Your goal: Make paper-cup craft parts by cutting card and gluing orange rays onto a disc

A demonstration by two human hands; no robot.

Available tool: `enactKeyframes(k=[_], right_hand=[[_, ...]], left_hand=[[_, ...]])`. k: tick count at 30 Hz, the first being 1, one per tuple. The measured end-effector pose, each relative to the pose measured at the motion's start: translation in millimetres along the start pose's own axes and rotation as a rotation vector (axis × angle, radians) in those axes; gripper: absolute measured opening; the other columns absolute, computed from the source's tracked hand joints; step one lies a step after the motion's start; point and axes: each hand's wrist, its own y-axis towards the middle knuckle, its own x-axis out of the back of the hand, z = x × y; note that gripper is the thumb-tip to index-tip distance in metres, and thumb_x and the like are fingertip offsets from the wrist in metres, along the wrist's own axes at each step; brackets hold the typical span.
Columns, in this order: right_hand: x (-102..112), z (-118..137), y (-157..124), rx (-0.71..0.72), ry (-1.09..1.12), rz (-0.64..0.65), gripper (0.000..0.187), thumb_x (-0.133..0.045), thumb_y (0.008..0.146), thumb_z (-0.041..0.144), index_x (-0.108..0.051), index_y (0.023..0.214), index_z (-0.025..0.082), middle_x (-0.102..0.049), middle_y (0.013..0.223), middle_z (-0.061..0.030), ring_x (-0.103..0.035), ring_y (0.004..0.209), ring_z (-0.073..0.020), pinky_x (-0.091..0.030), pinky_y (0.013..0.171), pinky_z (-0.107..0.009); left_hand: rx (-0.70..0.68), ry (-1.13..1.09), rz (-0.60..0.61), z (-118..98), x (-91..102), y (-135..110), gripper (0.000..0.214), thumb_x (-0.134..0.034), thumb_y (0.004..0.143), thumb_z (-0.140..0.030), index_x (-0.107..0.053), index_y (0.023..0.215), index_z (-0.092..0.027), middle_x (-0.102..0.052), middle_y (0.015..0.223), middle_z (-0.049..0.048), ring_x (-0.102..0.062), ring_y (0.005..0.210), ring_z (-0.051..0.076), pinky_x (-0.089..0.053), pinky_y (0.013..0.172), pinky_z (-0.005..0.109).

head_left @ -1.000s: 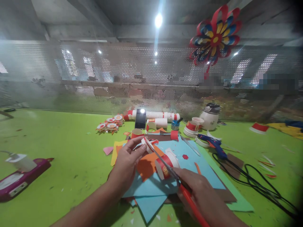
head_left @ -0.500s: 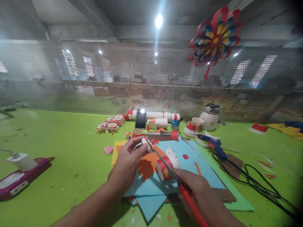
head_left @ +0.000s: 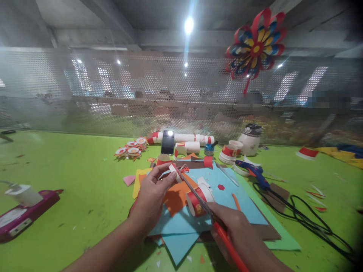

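Between thumb and fingers, my left hand (head_left: 154,187) pinches a small red-and-white paper piece (head_left: 177,173). My right hand (head_left: 232,223) grips red-handled scissors (head_left: 195,194), whose blades reach up and left to the paper piece. Below the blades a red and white paper cup (head_left: 195,202) lies on its side on orange and light blue sheets (head_left: 221,215). A red hexagon (head_left: 221,187) rests on the blue sheet, right of the cup. The scissor grips are partly hidden by my right hand.
A blue glue gun (head_left: 252,172) with a black cable lies at right, near stacked cups (head_left: 228,153) and a white jug (head_left: 250,140). A phone (head_left: 167,142) stands at the back. Left are round paper pieces (head_left: 132,148) and a purple power strip (head_left: 25,217).
The whole view has shifted slightly. Both hands keep their holds, with the scissor blades still at the paper piece; a white scrap beside the cup appears to have moved slightly.
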Motion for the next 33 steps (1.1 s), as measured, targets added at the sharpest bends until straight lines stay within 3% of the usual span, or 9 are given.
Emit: enactKeyframes(k=[6, 19, 25, 33], right_hand=[[2, -4, 2, -0.014, 0.019, 0.006, 0.021, -0.05, 0.085, 0.022, -0.064, 0.1, 0.021, -0.071, 0.094, -0.0066, -0.065, 0.085, -0.0223, -0.05, 0.075, -0.032], [13, 3, 2, -0.06, -0.044, 0.051, 0.025, -0.05, 0.081, 0.012, -0.065, 0.099, 0.021, -0.071, 0.088, -0.0053, -0.065, 0.079, -0.0217, -0.049, 0.071, -0.033], [8, 4, 0, -0.038, -0.04, 0.01, 0.014, -0.05, 0.082, 0.015, -0.062, 0.088, 0.02, -0.069, 0.081, -0.0036, -0.062, 0.072, -0.0198, -0.046, 0.066, -0.031], [1, -3, -2, 0.016, -0.045, -0.019, 0.018, -0.047, 0.086, 0.017, -0.062, 0.095, 0.021, -0.07, 0.086, -0.0047, -0.064, 0.078, -0.0205, -0.047, 0.071, -0.031]], left_hand=[[0.029, 0.04, 0.047, 1, 3.5, 1, 0.038, -0.074, 0.074, -0.029, -0.066, 0.11, -0.019, -0.072, 0.103, 0.0106, -0.066, 0.095, 0.023, -0.046, 0.092, 0.039], [0.062, 0.071, 0.062, -6, 1.9, 0, 0.036, -0.075, 0.072, -0.027, -0.069, 0.106, -0.02, -0.073, 0.098, 0.0098, -0.065, 0.095, 0.023, -0.046, 0.092, 0.038], [0.027, 0.067, 0.029, -5, -1.2, -2, 0.034, -0.076, 0.071, -0.027, -0.069, 0.104, -0.02, -0.073, 0.1, 0.0083, -0.065, 0.096, 0.023, -0.045, 0.095, 0.038], [0.01, 0.109, 0.038, -2, 3.9, -1, 0.034, -0.074, 0.073, -0.028, -0.069, 0.107, -0.021, -0.073, 0.1, 0.009, -0.066, 0.096, 0.023, -0.045, 0.096, 0.04]])
